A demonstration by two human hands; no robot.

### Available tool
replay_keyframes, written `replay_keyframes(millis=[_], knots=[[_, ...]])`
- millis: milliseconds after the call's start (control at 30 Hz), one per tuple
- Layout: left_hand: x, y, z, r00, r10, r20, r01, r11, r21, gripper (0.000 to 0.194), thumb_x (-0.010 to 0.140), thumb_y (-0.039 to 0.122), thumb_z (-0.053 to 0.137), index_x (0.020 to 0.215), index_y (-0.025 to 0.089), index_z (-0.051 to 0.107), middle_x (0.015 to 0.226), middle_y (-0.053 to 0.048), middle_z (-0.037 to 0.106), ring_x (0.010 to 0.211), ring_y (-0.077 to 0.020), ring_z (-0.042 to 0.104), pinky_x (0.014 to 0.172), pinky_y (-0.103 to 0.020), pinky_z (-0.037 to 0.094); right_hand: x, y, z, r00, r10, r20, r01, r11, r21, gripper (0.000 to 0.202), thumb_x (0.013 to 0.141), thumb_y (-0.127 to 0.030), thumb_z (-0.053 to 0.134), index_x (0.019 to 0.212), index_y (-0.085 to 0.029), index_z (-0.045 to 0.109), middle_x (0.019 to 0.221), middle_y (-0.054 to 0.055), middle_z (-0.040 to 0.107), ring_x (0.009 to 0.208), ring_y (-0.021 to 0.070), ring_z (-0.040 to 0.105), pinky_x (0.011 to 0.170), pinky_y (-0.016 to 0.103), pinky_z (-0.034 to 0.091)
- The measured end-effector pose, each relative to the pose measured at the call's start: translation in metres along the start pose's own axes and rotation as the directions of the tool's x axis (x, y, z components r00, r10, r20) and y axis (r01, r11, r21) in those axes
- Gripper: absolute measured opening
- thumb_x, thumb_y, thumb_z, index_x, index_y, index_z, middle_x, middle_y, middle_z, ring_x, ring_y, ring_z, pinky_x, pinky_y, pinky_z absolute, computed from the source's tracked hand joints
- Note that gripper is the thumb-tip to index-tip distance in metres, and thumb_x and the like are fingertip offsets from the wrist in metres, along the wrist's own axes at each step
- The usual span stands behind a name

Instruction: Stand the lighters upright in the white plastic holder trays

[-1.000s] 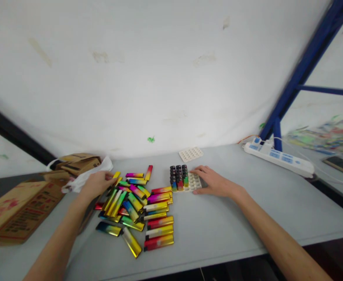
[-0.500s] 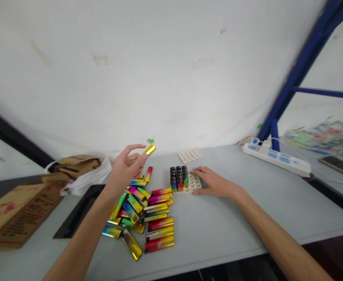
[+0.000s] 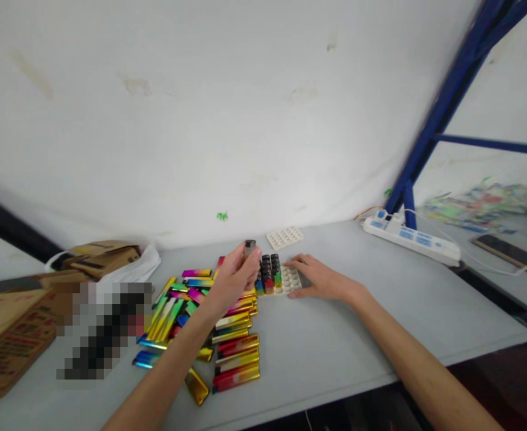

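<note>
Left hand (image 3: 235, 276) closed in a fist around one lighter (image 3: 250, 243), its dark-and-metal top poking up above the fingers; most of its body was hidden by the grip. This hand was at the left side of a white tray (image 3: 293, 280), in front of part of it. Standing lighters (image 3: 267, 270) filled the tray's left part, dark tops up, blue, red and green bodies showing along the near edge; bare sockets showed at the right.

Right hand (image 3: 314, 278) lay at the tray's right end, thumb and fingers spread wide, thumb by the near edge, fingers toward the far edge. Could not tell how firmly it pressed.

Near the tray, a column of lighters (image 3: 237, 376) lay flat side by side, gold ends to the right. Left of it, partly behind the left forearm, a loose pile of lighters (image 3: 167, 318) lay at mixed angles.

A second white tray (image 3: 285, 237) sat on the far side of the grey table (image 3: 335, 353), near the wall. Far left: cardboard boxes (image 3: 25, 338) and a white plastic bag (image 3: 140, 266), with a pixelated patch nearer. Far right: power strip (image 3: 414, 240), plugs in.
</note>
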State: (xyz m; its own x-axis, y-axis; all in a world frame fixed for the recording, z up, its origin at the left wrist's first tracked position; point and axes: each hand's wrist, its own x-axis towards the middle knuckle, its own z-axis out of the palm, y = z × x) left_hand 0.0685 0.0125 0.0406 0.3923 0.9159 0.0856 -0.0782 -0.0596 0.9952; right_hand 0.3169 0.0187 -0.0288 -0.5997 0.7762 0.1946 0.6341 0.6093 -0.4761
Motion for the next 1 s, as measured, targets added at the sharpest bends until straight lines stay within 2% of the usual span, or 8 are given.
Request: replay_keyframes(millis=[133,200,400,533,633,800,900,1000], knots=[[0.003,-0.009,-0.008,0.984,-0.171,0.044,0.175,0.976,-0.128,0.056,0.084,0.072,0.053,0.067,0.019,0.045,0.051,0.010,0.026,0.041,-0.0042,0.016,0.039,-0.016,0.014,0.000,0.000,-0.001,1.000,-0.006,0.001,0.006,1.000,0.003,0.071,0.085,-0.053,0.075,0.142,-0.018,0.050,0.129,0.016,0.056,0.118,0.0315,0.054,0.105,0.049,0.045],[0.005,-0.014,-0.011,0.978,-0.199,0.067,0.208,0.962,-0.178,0.058,0.085,0.071,0.048,0.059,0.020,0.040,0.047,0.010,0.021,0.041,-0.0049,0.012,0.039,-0.018,0.012,0.000,0.000,-0.001,1.000,-0.010,0.000,0.010,1.000,0.007,0.071,0.084,-0.052,0.075,0.141,-0.018,0.050,0.130,0.016,0.056,0.118,0.0317,0.054,0.105,0.049,0.046],[0.008,-0.022,-0.015,0.985,-0.159,-0.060,0.151,0.981,-0.120,0.048,0.085,0.055,0.045,0.051,0.022,0.033,0.042,0.009,0.015,0.038,-0.0071,0.010,0.039,-0.021,0.009,0.000,0.001,0.000,1.000,-0.008,-0.003,0.008,1.000,0.019,0.070,0.084,-0.053,0.075,0.141,-0.019,0.051,0.131,0.015,0.056,0.119,0.0315,0.053,0.106,0.050,0.045],[0.007,-0.026,-0.015,0.984,-0.117,-0.133,0.117,0.993,-0.004,0.044,0.083,0.051,0.046,0.051,0.022,0.035,0.042,0.008,0.019,0.038,-0.0074,0.014,0.038,-0.021,0.012,0.000,0.001,0.000,1.000,-0.003,0.001,0.003,1.000,0.018,0.070,0.084,-0.051,0.075,0.141,-0.018,0.051,0.131,0.016,0.055,0.121,0.0319,0.053,0.107,0.050,0.044],[0.006,-0.029,-0.015,0.982,-0.103,-0.158,0.109,0.993,0.033,0.044,0.084,0.052,0.047,0.053,0.022,0.036,0.044,0.008,0.021,0.039,-0.0069,0.015,0.039,-0.020,0.013,0.000,0.000,0.000,1.000,-0.001,0.003,0.001,1.000,0.019,0.070,0.085,-0.051,0.075,0.142,-0.018,0.051,0.132,0.016,0.056,0.120,0.0321,0.053,0.107,0.050,0.044],[0.007,-0.029,-0.015,0.983,-0.137,-0.121,0.132,0.990,-0.048,0.046,0.086,0.063,0.046,0.067,0.021,0.045,0.045,0.010,0.026,0.038,-0.0061,0.016,0.037,-0.018,0.014,0.000,0.000,-0.001,1.000,-0.015,0.001,0.015,1.000,-0.001,0.071,0.085,-0.052,0.075,0.142,-0.018,0.050,0.131,0.015,0.055,0.119,0.0312,0.053,0.106,0.049,0.045],[0.006,-0.019,-0.015,0.993,-0.030,-0.117,0.028,0.999,-0.016,0.037,0.090,0.059,0.050,0.089,0.022,0.050,0.051,0.010,0.040,0.038,-0.0075,0.024,0.035,-0.018,0.019,0.000,0.000,-0.001,1.000,-0.014,-0.005,0.014,1.000,-0.002,0.072,0.084,-0.052,0.076,0.143,-0.020,0.050,0.130,0.015,0.056,0.118,0.0315,0.054,0.105,0.049,0.045],[0.001,-0.001,-0.010,0.980,0.154,-0.123,-0.131,0.975,0.178,0.026,0.095,0.048,0.052,0.094,0.022,0.054,0.062,0.005,0.056,0.049,-0.0105,0.046,0.047,-0.021,0.039,0.000,0.001,0.000,1.000,-0.016,-0.011,0.016,1.000,0.004,0.073,0.083,-0.052,0.077,0.143,-0.019,0.050,0.129,0.016,0.057,0.117,0.0319,0.054,0.104,0.050,0.046]])
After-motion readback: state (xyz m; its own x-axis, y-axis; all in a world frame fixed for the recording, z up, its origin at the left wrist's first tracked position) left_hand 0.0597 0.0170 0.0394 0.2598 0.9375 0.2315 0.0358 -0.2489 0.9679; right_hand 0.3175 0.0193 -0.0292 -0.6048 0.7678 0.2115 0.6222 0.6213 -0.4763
